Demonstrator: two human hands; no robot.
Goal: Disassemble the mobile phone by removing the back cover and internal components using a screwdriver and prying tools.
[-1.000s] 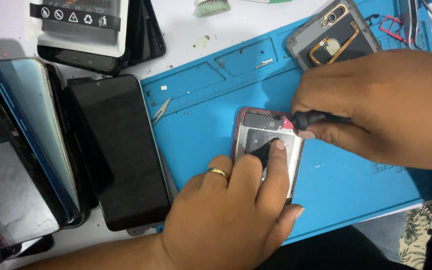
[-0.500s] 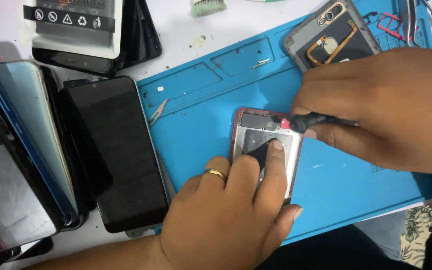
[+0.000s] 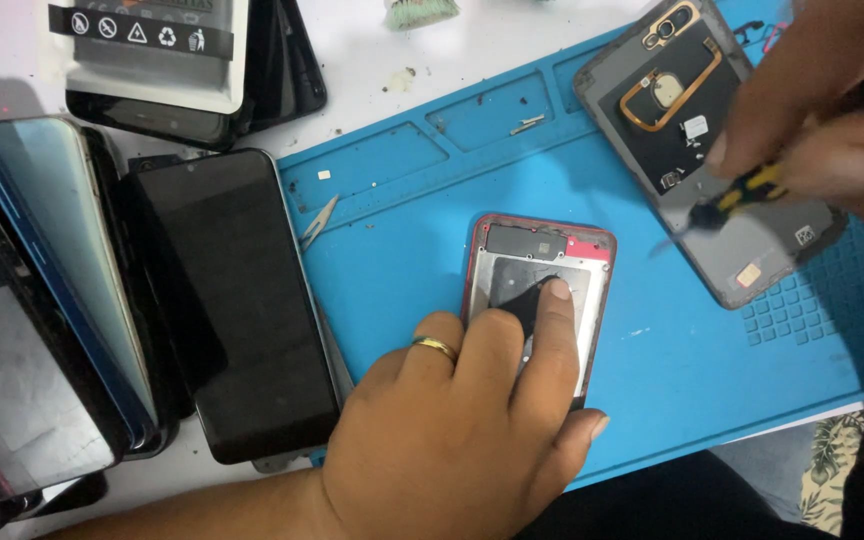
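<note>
2 hands work over the blue mat (image 3: 422, 260). The left hand (image 3: 472, 420) lies flat, fingers spread, pressing the opened phone (image 3: 542, 290) (red-rimmed, silver plate inside, dark strip at top) at the mat's middle. The right hand (image 3: 822, 110) is closed round a screwdriver (image 3: 737, 200), blurred, above a grey back cover (image 3: 692, 130).
</note>
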